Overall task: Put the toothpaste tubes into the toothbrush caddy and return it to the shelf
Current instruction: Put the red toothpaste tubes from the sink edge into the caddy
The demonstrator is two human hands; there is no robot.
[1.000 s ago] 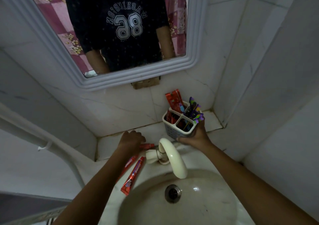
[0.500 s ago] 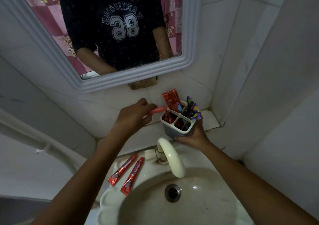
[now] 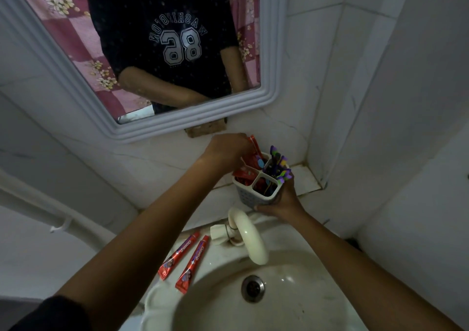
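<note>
My right hand (image 3: 284,201) grips the grey slotted toothbrush caddy (image 3: 253,196) from below and the right, holding it above the tap. Purple toothbrushes (image 3: 279,168) stand in its right compartments. Red toothpaste tubes (image 3: 245,173) fill the left compartments. My left hand (image 3: 228,150) is over the caddy's left side, fingers closed on a red toothpaste tube (image 3: 254,144) that stands in a back compartment. Two more red toothpaste tubes lie side by side on the sink's left rim, one at the left (image 3: 177,255) and one at the right (image 3: 193,264).
A cream curved tap (image 3: 248,239) rises between the caddy and the basin (image 3: 291,305) with its drain (image 3: 252,288). A tiled ledge (image 3: 303,178) runs behind the caddy into the wall corner. A framed mirror (image 3: 152,51) hangs above.
My left hand picked a tube up from beside the tap, carried it up and right, and now holds it down into the caddy. The caddy stays in my right hand.
</note>
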